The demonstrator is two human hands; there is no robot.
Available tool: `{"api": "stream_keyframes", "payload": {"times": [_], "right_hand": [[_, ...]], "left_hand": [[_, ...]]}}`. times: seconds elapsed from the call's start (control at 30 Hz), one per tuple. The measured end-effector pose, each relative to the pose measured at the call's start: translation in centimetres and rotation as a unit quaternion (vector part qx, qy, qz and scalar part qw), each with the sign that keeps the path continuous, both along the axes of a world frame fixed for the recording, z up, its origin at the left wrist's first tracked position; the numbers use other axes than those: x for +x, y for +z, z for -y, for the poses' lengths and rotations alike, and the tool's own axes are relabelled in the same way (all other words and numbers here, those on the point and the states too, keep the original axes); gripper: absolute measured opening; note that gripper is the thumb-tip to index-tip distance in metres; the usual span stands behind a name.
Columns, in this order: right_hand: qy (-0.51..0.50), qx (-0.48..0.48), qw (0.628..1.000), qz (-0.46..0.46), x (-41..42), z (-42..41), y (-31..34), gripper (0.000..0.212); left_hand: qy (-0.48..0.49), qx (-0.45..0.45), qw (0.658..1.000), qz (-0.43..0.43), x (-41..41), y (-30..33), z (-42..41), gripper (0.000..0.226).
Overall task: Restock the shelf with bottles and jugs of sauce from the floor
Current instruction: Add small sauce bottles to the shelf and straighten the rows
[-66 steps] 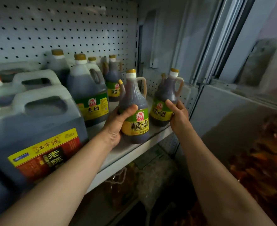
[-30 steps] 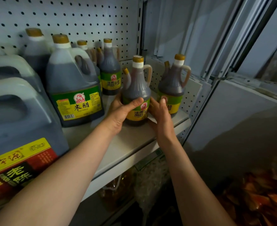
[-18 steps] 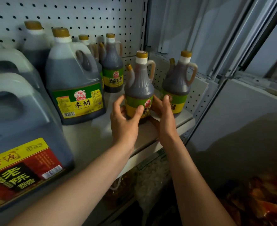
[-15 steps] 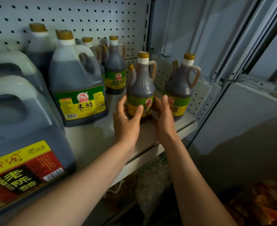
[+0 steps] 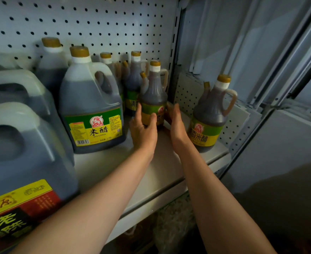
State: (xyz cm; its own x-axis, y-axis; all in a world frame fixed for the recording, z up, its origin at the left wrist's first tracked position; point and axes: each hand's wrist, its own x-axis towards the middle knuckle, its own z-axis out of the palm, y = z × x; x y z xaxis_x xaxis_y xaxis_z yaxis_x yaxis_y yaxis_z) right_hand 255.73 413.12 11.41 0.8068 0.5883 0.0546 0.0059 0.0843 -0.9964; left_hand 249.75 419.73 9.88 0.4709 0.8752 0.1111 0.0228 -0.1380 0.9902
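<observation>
A small dark vinegar bottle [image 5: 154, 92] with a gold cap and side handle stands upright deep on the white shelf [image 5: 156, 173]. My left hand [image 5: 142, 127] wraps its lower left side over the green-yellow label. My right hand [image 5: 176, 125] presses flat against its right side. A matching bottle [image 5: 211, 114] stands alone near the shelf's right end. Another small bottle [image 5: 133, 83] stands just behind the held one.
A 1.75 L rice vinegar jug [image 5: 90, 105] stands to the left, with more jugs [image 5: 50, 65] behind it. Two large white-handled jugs [image 5: 21, 143] fill the left foreground. A pegboard wall [image 5: 96, 24] backs the shelf; bagged goods [image 5: 169, 230] lie below.
Both hands have pushed the small bottle back and left, away from the right-hand bottle and toward the pegboard. A wider gap now separates the two bottles.
</observation>
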Motion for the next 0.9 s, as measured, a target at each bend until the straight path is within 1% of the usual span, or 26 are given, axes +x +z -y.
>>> {"api": "stream_keyframes", "payload": {"times": [0.37, 0.53, 0.67, 0.77, 0.83, 0.9], "right_hand": [[0.018, 0.011, 1.000, 0.016, 1.3, -0.8, -0.1, 0.061], [0.024, 0.013, 1.000, 0.012, 0.7, -0.7, 0.4, 0.059], [0.015, 0.021, 1.000, 0.002, -0.1, 0.1, 0.5, 0.061], [-0.036, 0.039, 0.999, 0.014, -1.2, 1.1, -0.4, 0.061], [-0.093, 0.069, 0.993, 0.032, -2.2, 2.2, -0.7, 0.060], [-0.162, 0.128, 0.978, 0.042, -3.1, 3.7, -0.6, 0.060]], "left_hand": [[0.004, 0.024, 1.000, -0.005, 0.6, -0.1, -1.3, 0.060], [-0.003, 0.019, 1.000, -0.009, 0.4, 0.1, -1.4, 0.060], [-0.014, -0.001, 1.000, 0.006, 0.1, 0.7, -1.0, 0.061], [0.007, -0.016, 0.999, 0.048, -0.5, 0.9, 0.1, 0.060], [0.026, -0.027, 0.996, 0.076, -0.8, 1.1, 1.1, 0.046], [0.025, -0.036, 0.995, 0.090, -1.0, 1.3, 2.2, 0.030]]}}
